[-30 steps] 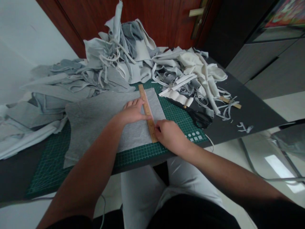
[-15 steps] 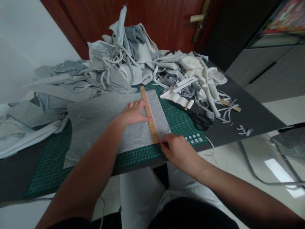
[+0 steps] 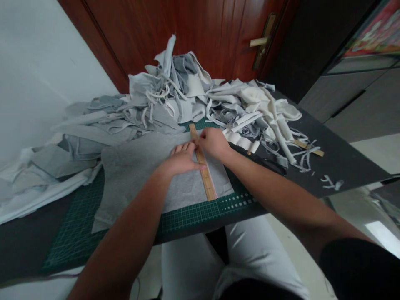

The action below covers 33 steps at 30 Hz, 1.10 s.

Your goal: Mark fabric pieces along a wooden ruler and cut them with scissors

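A piece of grey cloth (image 3: pixel 134 166) lies flat on the green cutting mat (image 3: pixel 187 216). Across the cloth's right part runs a wooden ruler (image 3: pixel 208 183), with a faint pinkish line along its right edge. My left hand (image 3: pixel 183 160) presses down on the ruler, fingers stretched and thumb spread onto the wood. At the ruler's upper part, my right hand (image 3: pixel 214 143) is closed, its fingertips against the ruler's edge just beside my left fingers. Whatever it pinches is hidden. Black scissors (image 3: pixel 250 153) lie to the right, partly covered by my right forearm.
A large heap of grey and white cloth scraps (image 3: pixel 184 89) fills the back of the dark table (image 3: pixel 343 162). A second wooden strip (image 3: pixel 309 148) pokes out among cut strips on the right. Behind stands a reddish wooden door (image 3: pixel 156 21).
My right hand has gone from the ruler's near end up to its far part, next to my left fingers. My left hand stays on the ruler. The camera view has shifted slightly.
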Tool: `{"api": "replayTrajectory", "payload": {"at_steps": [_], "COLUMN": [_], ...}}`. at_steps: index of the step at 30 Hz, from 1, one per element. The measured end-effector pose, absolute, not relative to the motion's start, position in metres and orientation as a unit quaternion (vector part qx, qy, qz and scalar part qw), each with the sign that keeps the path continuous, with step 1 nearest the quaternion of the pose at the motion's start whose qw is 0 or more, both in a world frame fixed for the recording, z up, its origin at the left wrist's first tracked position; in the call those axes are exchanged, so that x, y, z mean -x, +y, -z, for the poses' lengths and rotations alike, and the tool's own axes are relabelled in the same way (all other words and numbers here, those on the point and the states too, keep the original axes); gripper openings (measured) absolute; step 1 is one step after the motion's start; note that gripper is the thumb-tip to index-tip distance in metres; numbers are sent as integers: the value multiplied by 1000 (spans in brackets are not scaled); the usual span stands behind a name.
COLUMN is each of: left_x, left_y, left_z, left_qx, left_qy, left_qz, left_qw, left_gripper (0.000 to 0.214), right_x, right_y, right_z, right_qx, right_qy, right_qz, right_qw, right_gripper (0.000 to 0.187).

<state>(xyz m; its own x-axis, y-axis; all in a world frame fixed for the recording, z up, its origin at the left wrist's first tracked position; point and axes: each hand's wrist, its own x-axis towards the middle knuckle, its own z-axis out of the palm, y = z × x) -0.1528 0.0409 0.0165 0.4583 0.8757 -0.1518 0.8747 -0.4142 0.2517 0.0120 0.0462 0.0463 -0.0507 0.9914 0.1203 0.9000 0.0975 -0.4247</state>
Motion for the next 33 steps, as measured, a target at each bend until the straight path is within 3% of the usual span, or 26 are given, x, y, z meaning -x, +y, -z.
{"api": "replayTrajectory", "payload": {"at_steps": [11,21,33], "left_x": [149,150,152], "left_y": [31,32,32], "left_z": [-30,-26,-24], "left_qx": [-833,-834,-842], "left_qy": [528,526,513], "left_qz": [18,5,1], "left_qw": [163,166,164], "left_gripper": [86,88,76], "right_x": [18,13,9], "right_y": [118,118,86], "right_z": [-26,-28,-38], "right_qx": [694,708,693], "right_qy": [-690,-683,-701], "right_qz": [-102,-99,-113], "right_qw": [180,153,125], "right_gripper": [34,33,29]}}
